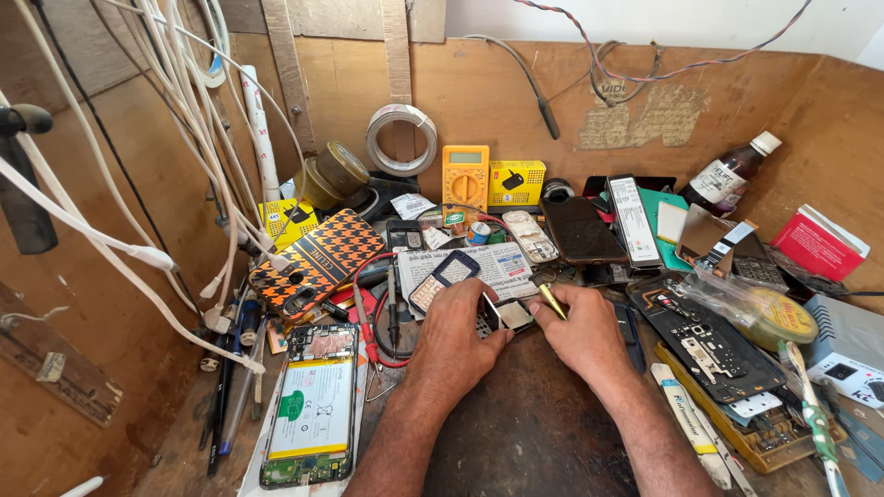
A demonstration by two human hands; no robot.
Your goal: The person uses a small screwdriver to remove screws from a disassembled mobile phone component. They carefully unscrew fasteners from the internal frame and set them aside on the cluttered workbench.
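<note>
Two hands work a small part at the middle of a cluttered bench.

The bench (552, 433) is crowded, so the part wants steady support: the left hand (458, 333) pinches the small part (505, 315) at its fingertips, just right of it; the right hand (582, 329), touching close beside, pinches a brass-tipped tool (552, 300) angled toward the part.

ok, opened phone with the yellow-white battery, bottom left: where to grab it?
Take the opened phone by its two long edges at mid-length, coming from above. It lies flat, back off, battery and boards exposed, so only the frame is safe to pinch. The tweezers beside it crowd its right side.
</note>
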